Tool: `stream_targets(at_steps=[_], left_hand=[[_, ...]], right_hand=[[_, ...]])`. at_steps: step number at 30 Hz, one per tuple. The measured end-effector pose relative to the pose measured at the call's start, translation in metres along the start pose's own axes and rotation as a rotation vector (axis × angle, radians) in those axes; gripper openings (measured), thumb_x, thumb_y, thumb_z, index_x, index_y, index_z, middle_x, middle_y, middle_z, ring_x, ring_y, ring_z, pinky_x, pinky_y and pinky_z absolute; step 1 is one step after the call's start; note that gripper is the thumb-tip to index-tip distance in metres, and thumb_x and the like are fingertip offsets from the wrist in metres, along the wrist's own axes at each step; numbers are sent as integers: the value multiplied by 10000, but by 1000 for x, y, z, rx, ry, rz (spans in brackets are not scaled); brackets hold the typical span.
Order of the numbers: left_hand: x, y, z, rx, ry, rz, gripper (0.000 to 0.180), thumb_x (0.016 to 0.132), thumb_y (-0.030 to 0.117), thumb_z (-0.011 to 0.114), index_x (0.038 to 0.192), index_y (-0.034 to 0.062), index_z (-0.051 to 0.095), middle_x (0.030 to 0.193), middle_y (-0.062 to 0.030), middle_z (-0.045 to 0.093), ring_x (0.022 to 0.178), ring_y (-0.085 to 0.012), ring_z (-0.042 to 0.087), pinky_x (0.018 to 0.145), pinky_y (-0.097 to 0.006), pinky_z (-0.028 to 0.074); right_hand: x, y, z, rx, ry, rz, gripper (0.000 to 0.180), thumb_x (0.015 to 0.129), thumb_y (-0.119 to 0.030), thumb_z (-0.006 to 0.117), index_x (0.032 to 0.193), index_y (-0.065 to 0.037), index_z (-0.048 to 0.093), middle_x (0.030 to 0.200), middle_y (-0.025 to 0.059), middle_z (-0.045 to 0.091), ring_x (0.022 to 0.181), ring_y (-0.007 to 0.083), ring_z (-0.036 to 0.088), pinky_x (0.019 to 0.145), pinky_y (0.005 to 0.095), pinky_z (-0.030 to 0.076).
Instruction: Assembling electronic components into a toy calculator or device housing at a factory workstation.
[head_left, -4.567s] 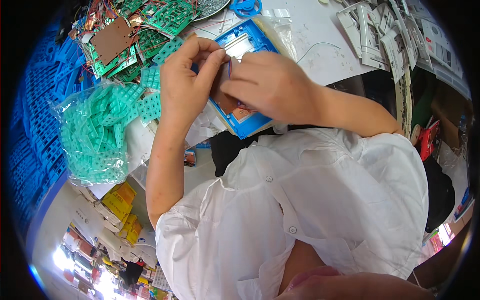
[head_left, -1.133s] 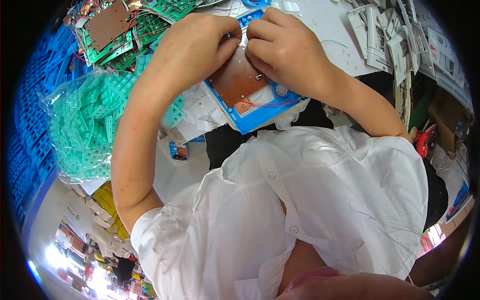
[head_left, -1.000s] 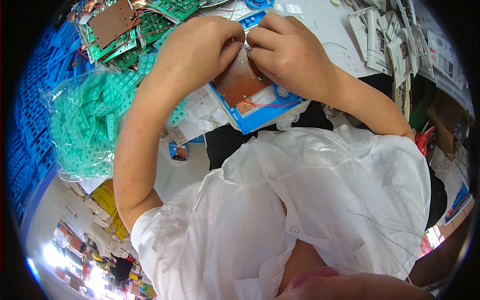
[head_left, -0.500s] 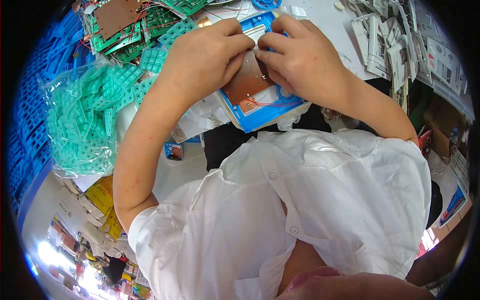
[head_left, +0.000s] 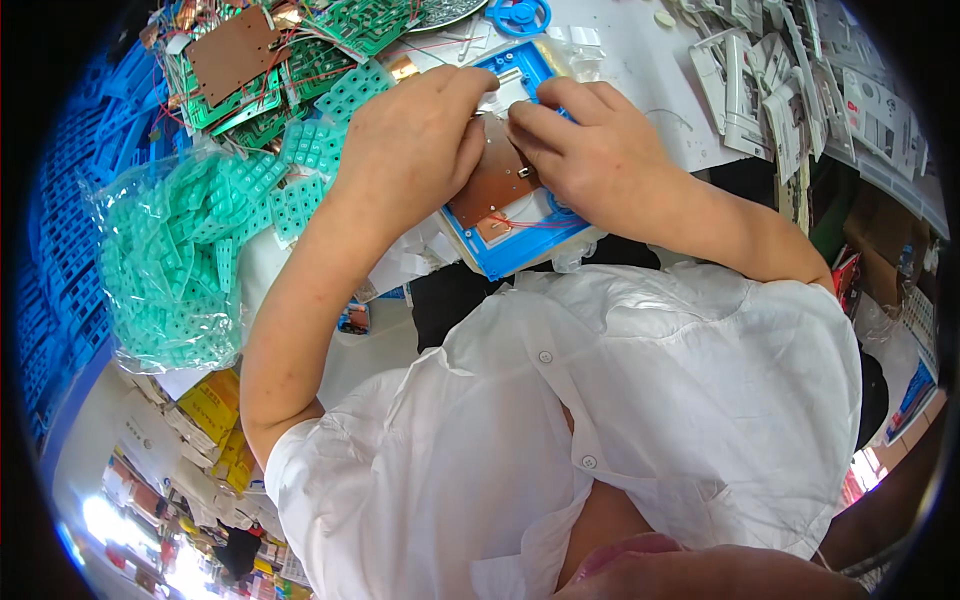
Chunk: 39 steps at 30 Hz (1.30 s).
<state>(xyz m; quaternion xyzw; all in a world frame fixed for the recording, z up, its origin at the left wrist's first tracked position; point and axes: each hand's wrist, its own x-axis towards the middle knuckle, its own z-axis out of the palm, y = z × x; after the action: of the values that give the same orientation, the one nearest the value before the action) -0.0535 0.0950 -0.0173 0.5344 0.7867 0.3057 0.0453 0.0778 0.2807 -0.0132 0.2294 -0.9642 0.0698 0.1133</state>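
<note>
A brown circuit board (head_left: 492, 187) lies tilted within a blue plastic housing (head_left: 540, 247), with thin red wires (head_left: 510, 222) at its near edge. My left hand (head_left: 408, 145) curls over the board's left side, thumb on it and fingers bent near its far end. From the other side my right hand (head_left: 600, 140) closes its thumb and fingers at the board's far right edge. The fingertips of both hands are partly hidden, so their exact grip is hard to see. A white piece (head_left: 510, 85) shows in the housing beyond the board.
At left sits a clear bag of green rubber keypads (head_left: 170, 260), with loose keypads beside it. Green circuit boards (head_left: 360, 25) with wires are heaped behind. A blue ring-shaped part (head_left: 518, 15) lies beyond the housing. White plastic parts (head_left: 745, 95) are piled at the right.
My hands, whose fingertips met over the board's far end, have come slightly apart. The left has moved a little nearer and left. The housing has shifted slightly nearer and left.
</note>
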Motion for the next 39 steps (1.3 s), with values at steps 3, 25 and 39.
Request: stream_targets(at_steps=[3, 25, 39], left_hand=[[-1, 2, -6, -12, -41, 3, 241, 848, 79, 687, 1089, 86, 694, 976, -93, 687, 856, -323, 680, 734, -418, 560], [-52, 15, -24, -112, 158, -442, 122, 897, 104, 726, 1001, 41, 736, 875, -102, 679, 660, -241, 604, 604, -353, 475], [-68, 55, -7, -437, 405, -367, 94, 849, -15, 750, 938, 11, 738, 843, -86, 724, 660, -156, 645, 631, -287, 520]], right_hand=[[4, -4, -2, -49, -26, -40, 185, 761, -176, 706, 895, -70, 776, 1043, 7, 633, 1086, 201, 546, 849, 338, 470], [61, 28, 2, 359, 0, 53, 287, 844, -74, 707, 1130, -79, 736, 979, 73, 649, 982, 294, 586, 880, 414, 490], [18, -9, 13, 437, 146, 12, 371, 681, -93, 803, 1042, -104, 721, 993, 31, 645, 964, 274, 576, 851, 405, 464]])
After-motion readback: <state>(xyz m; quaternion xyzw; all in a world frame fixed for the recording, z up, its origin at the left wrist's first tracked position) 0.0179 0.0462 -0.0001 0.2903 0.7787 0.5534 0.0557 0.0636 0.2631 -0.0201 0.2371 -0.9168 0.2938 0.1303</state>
